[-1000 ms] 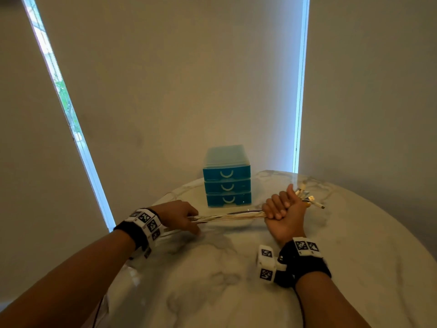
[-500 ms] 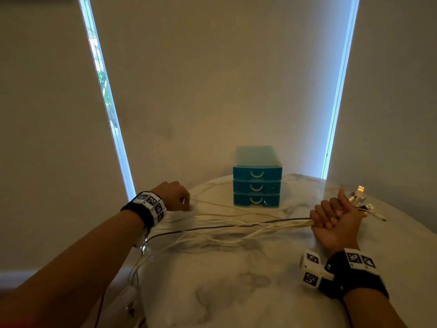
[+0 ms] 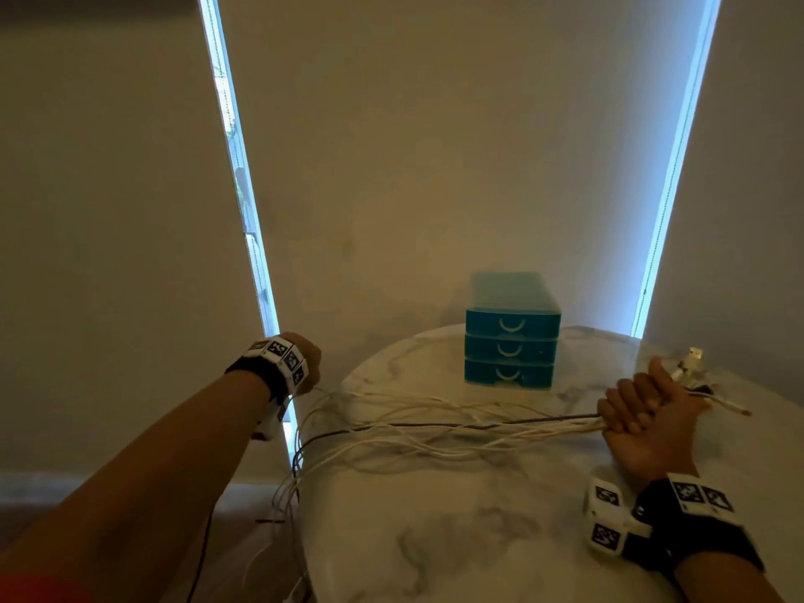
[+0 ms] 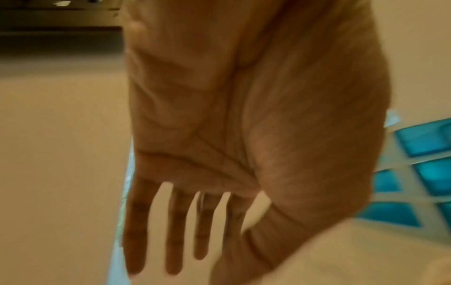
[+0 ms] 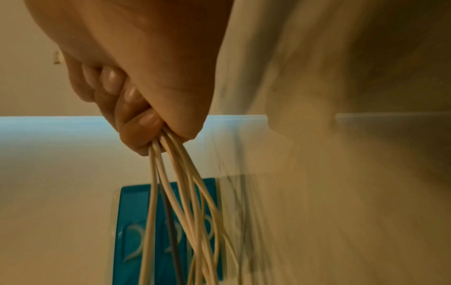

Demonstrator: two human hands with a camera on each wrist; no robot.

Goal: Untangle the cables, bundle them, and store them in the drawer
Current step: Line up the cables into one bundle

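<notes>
Several white cables and one dark cable (image 3: 435,428) stretch across the marble table (image 3: 478,537) and hang off its left edge. My right hand (image 3: 631,411) grips them as one bundle (image 5: 171,164) at the table's right side, palm up, and their plugs (image 3: 696,356) stick out past the fist. My left hand (image 3: 306,363) is held out beyond the left edge of the table; in the left wrist view its fingers (image 4: 175,231) are straight and spread. One thin white strand runs up toward it. The teal three-drawer unit (image 3: 511,337) stands at the back with all drawers closed.
Closed blinds fill the wall behind the table, with bright window gaps (image 3: 243,189) on the left and right. The table's round edge (image 3: 313,493) lies between my two hands. Cable ends dangle toward the floor there.
My left hand slid left along the cables from near the right fist to beyond the table's edge and its fingers spread. The strands fanned out loosely. The right hand kept its grip.
</notes>
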